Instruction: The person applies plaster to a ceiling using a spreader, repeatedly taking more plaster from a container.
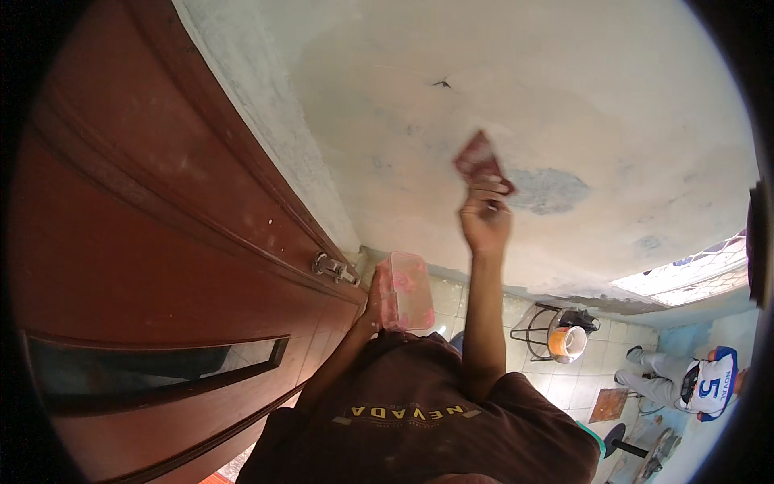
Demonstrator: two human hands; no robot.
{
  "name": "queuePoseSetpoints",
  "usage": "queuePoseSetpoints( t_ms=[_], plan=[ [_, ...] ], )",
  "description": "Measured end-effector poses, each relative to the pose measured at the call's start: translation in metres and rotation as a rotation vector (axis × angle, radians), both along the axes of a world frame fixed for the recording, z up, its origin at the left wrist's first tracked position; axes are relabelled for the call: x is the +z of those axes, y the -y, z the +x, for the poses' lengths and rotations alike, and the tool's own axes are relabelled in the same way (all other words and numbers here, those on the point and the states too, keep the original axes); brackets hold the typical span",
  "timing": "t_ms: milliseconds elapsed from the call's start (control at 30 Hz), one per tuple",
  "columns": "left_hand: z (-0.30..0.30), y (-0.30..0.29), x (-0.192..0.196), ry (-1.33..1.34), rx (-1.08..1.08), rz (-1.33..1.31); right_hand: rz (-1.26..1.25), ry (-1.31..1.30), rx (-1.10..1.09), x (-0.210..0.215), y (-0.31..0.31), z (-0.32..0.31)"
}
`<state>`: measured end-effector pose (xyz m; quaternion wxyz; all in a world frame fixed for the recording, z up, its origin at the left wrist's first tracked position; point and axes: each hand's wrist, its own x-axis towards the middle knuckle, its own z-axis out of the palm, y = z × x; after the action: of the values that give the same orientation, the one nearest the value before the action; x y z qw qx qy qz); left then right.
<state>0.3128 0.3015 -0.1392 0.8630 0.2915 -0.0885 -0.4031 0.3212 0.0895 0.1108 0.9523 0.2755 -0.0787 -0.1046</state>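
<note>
1. A dark red-brown wooden door [161, 242] fills the left side, with a metal latch [334, 267] at its edge, next to the wall.
2. The left hand [374, 302] is closed around the side of a clear plastic tub [405, 290] smeared pink inside, held just beside the latch and below the wall's lower edge.
3. The right hand [485, 219] is raised and pinches a small reddish sheet [480, 160] flat against the pale, patchy wall [564, 97], just left of a bluish patch [548, 190].
4. Lower right, on the tiled floor [564, 379], a metal stool [538, 327] carries an orange-and-white bucket [568, 342].
5. Near the right edge, another person [685, 379] crouches on the floor.
</note>
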Motion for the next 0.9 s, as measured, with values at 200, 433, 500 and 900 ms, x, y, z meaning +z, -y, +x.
queuePoseSetpoints(
  t_ms=[200,433,500,900],
  plan=[
    [-0.020,0.012,0.061,-0.291,0.063,-0.075,-0.235,-0.181,0.186,0.005,-0.061,0.134],
    [-0.006,0.004,0.022,-0.230,-0.039,-0.009,0.122,-0.114,0.155,-0.036,0.079,0.071],
    [-0.008,0.005,0.016,-0.093,0.002,0.087,0.061,-0.133,0.069,-0.023,0.091,0.022],
    [-0.010,0.015,0.059,0.137,0.162,0.217,-0.515,-0.435,0.225,-0.027,-0.016,0.120]
  ],
)
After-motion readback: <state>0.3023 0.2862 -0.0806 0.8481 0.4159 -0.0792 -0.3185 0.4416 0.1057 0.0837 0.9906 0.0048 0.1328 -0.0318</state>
